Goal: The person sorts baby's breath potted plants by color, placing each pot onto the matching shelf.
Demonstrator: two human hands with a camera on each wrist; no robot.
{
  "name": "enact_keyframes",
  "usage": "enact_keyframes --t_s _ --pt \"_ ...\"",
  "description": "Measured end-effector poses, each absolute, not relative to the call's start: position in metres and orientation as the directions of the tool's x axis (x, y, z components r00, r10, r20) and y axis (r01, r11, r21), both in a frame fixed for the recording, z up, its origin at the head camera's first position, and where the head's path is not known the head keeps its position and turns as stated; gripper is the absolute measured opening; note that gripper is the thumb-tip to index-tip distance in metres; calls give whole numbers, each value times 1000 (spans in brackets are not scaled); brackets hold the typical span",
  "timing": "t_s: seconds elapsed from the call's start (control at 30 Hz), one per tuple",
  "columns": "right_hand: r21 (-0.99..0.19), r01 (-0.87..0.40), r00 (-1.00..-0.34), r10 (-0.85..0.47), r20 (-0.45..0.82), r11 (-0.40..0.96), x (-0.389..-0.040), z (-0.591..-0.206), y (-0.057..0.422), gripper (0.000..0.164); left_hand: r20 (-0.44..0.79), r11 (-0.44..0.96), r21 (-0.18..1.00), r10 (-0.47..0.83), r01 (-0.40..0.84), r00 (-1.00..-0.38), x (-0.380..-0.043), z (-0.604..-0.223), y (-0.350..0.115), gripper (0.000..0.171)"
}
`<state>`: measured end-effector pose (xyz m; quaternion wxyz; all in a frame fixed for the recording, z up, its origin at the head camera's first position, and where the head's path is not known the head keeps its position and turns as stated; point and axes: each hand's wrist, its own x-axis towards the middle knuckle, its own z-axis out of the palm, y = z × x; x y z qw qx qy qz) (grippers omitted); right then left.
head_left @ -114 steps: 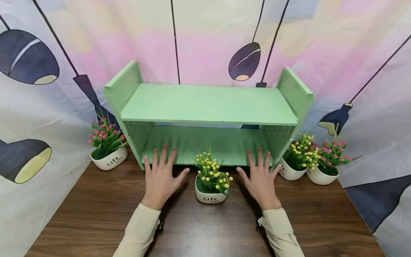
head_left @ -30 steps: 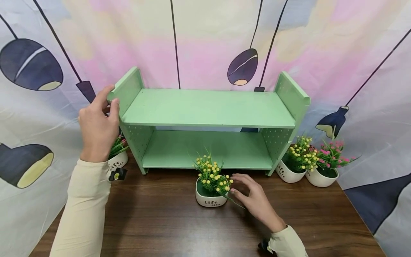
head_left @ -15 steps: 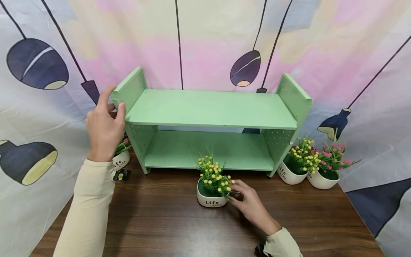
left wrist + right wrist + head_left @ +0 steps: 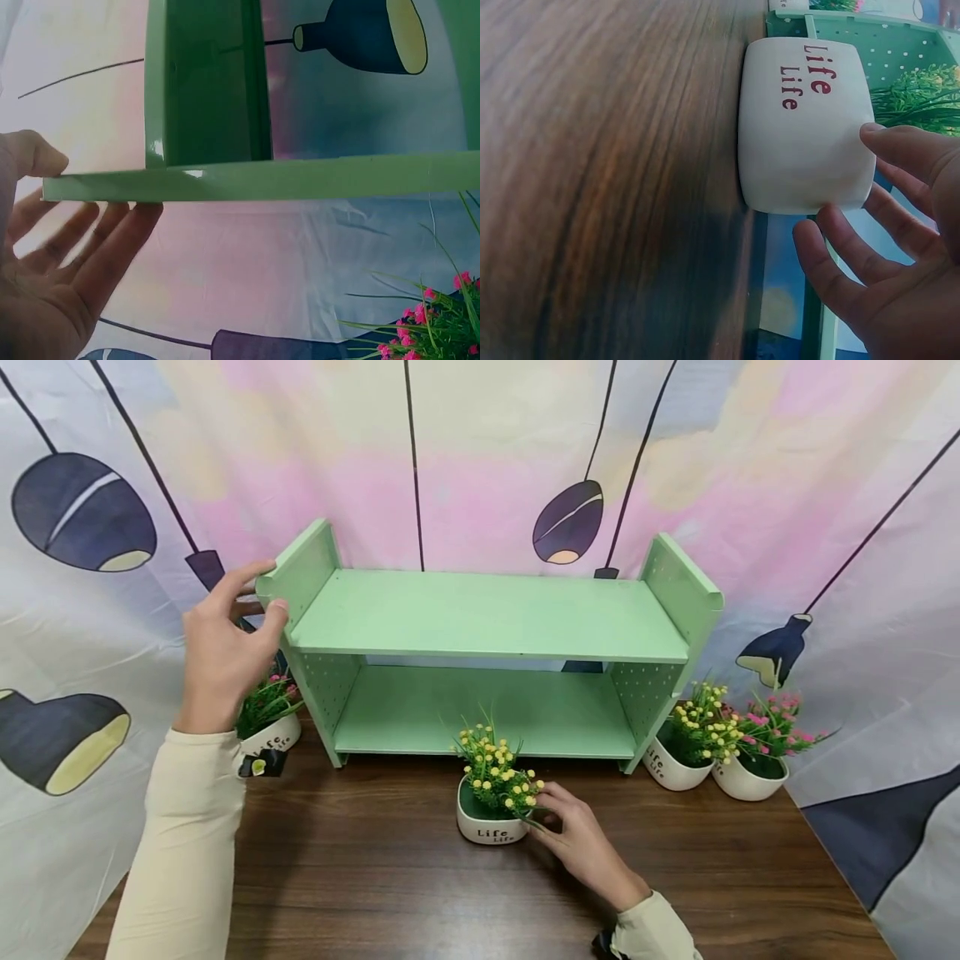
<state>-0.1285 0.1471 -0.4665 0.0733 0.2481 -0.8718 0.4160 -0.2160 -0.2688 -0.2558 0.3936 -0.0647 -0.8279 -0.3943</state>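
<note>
A light green two-tier shelf stands at the back of the wooden table. At its left end, my left hand grips the front top corner of the side panel; the left wrist view has the thumb on one face and the fingers on the other. In front of the shelf sits a white "Life" pot of yellow artificial flowers, upright on the table. My right hand holds it at its right end, thumb at the rim and fingertips against its side.
Beside the shelf's left end is a pink-flowered pot, partly hidden by my left arm. Two more pots, one yellow-flowered and one pink-flowered, stand at the right. A curtain with printed lamps hangs behind.
Both hands lay spread on either side of the front pot. My left hand has risen to the shelf's left panel; the right has moved in and closed on the pot, which stays put.
</note>
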Motion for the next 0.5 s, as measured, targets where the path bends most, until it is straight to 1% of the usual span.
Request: enact_keyframes --t_s 0.17,0.23,0.4,0.5 --pt "-670 -516 -854 -384 351 534 -128 -470 148 13 744 699 552 -166 455 -647 -216 -256 -276 43" --pt "-649 -533 -844 -393 364 543 -128 -471 148 15 747 695 547 -154 467 -646 -216 -257 -278 43" --pt "-541 -596 -802 -428 416 593 -126 -471 148 17 744 689 559 -171 461 -646 -214 -258 -277 42" --pt "-477 -599 -799 -437 414 643 -125 -468 146 14 742 704 561 -195 436 -641 -215 -255 -274 42"
